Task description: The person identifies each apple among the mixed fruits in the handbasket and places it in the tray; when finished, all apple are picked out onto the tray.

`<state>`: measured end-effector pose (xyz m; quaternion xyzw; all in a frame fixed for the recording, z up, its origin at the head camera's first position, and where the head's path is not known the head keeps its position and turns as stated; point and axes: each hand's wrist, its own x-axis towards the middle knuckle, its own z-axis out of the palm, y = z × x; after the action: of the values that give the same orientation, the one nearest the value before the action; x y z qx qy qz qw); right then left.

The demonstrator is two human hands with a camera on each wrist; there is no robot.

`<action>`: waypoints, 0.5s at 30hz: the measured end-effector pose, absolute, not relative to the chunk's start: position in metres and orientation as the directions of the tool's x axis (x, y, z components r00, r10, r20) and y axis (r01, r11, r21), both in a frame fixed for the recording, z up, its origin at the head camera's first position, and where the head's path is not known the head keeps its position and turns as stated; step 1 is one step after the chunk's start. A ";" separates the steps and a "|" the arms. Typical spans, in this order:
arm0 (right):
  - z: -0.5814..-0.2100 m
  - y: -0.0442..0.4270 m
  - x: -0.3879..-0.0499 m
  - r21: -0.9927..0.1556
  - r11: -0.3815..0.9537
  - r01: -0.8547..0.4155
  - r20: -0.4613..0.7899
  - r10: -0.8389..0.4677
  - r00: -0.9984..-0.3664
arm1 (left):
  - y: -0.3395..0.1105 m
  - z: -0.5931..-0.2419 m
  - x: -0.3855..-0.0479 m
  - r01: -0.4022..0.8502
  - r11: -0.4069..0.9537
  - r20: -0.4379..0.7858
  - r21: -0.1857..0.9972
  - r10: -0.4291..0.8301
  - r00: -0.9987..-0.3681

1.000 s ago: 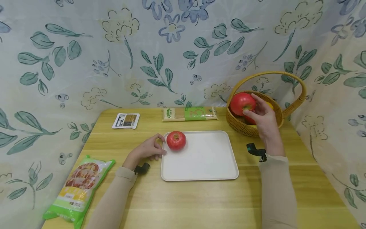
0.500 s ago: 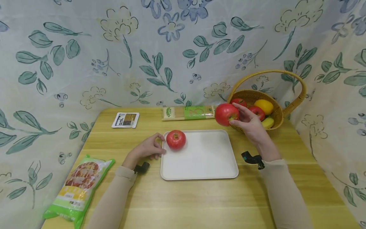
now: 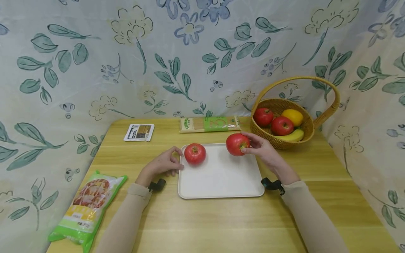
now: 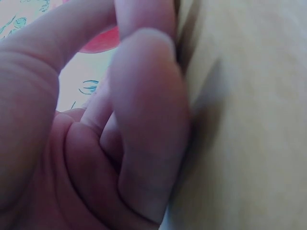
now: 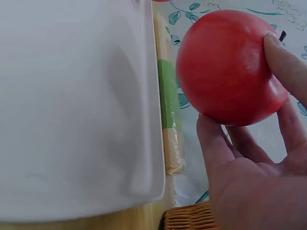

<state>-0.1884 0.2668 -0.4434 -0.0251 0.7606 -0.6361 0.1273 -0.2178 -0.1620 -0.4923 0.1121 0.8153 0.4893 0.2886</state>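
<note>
Placement seems the current step, the right hand (image 3: 265, 151) grasping a red apple (image 3: 235, 144) above the far right corner of the white tray (image 3: 221, 181), the left hand (image 3: 162, 163) (its grip unclear) at the left edge, so gentle lowering looks needed.

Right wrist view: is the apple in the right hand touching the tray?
No, the right hand holds the apple clear of the tray, with the green-banded packet visible between them.
</note>
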 end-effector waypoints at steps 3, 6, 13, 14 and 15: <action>-0.451 0.265 -0.191 -0.969 0.203 0.144 -0.189 -0.225 -0.956 | -0.162 -0.493 -0.218 -0.103 0.491 -0.362 0.865 0.467 -0.807; -0.457 0.264 -0.193 -0.959 0.230 0.165 -0.219 -0.234 -0.947 | -0.162 -0.493 -0.218 -0.105 0.489 -0.362 0.866 0.469 -0.805; -0.463 0.260 -0.198 -0.937 0.315 0.151 -0.238 -0.258 -0.936 | -0.163 -0.492 -0.218 -0.105 0.482 -0.359 0.870 0.471 -0.806; -0.463 0.260 -0.198 -0.933 0.333 0.139 -0.232 -0.259 -0.938 | -0.163 -0.493 -0.218 -0.104 0.481 -0.358 0.870 0.472 -0.806; -0.462 0.259 -0.199 -0.926 0.357 0.126 -0.228 -0.261 -0.938 | -0.163 -0.493 -0.218 -0.103 0.483 -0.358 0.870 0.472 -0.805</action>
<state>-0.1992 0.2594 -0.4623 -0.0418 0.8058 -0.5654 0.1708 -0.2179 -0.1629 -0.4927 0.1139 0.8105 0.4957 0.2904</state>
